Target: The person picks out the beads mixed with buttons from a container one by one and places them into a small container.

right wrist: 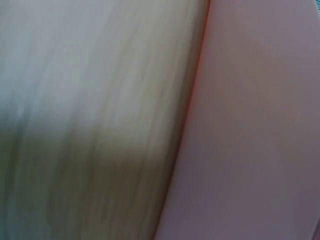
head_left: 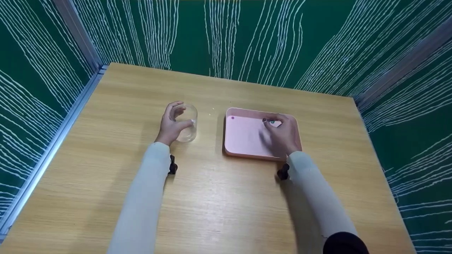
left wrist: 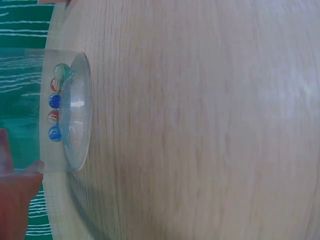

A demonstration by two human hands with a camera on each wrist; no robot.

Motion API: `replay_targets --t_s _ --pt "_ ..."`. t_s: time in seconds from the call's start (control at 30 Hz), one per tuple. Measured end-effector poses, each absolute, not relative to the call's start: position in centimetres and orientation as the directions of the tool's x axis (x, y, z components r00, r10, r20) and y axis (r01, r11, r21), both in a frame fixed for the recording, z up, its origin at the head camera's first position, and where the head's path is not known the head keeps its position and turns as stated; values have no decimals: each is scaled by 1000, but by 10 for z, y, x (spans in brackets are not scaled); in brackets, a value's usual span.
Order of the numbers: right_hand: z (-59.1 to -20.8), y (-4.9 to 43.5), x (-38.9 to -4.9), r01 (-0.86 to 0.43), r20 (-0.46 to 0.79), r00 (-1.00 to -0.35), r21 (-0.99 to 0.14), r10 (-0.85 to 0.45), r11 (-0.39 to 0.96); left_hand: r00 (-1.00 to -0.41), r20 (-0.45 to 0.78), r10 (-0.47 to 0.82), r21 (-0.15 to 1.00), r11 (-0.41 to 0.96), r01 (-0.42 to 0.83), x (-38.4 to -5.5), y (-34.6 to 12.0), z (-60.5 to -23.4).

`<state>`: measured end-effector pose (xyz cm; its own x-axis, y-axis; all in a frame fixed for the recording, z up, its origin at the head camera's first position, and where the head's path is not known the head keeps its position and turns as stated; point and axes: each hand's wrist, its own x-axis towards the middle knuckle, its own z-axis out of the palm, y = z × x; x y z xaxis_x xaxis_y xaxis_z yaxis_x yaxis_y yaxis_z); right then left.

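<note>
My left hand [head_left: 172,123] grips a clear, straight-sided container [head_left: 189,132] from its left, with fingers and thumb round its upper part. In the left wrist view, several glass marbles [left wrist: 55,101], blue, red-streaked and greenish, lie at the bottom of the container. My right hand [head_left: 282,132] is over the right part of a pink tray [head_left: 243,141]. Its thumb and index fingertip pinch a small dark marble [head_left: 264,120]. A greenish marble [head_left: 272,122] shows between the fingers, and a purple marble [head_left: 232,118] lies in the tray's far left corner.
Both stand on a light wooden table [head_left: 212,197], the tray right of the container. Small pale specks [head_left: 211,111] lie between them. Green panels with white streaks [head_left: 192,35] rise behind and at both sides, with metal posts at the corners.
</note>
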<state>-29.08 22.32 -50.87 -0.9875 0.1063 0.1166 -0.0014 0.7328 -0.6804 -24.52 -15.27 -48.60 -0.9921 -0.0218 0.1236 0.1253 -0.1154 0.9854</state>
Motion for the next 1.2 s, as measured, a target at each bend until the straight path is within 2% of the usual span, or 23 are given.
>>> replay_targets --t_s 0.23,0.6,0.9,1.2 --pt "-514 228 -296 65 27 -992 -717 121 694 -992 127 -27 987 -101 129 -246 -153 -486" --pt "-523 234 -307 72 4 -994 -719 108 691 -987 159 -28 981 -110 161 -248 -153 -490" --pt "-526 239 -313 234 -134 -972 -662 194 712 -985 169 -46 980 -99 173 -261 -155 -511" --pt "-528 240 -320 264 -166 -964 -592 206 761 -989 143 -34 985 -93 146 -254 -154 -499"
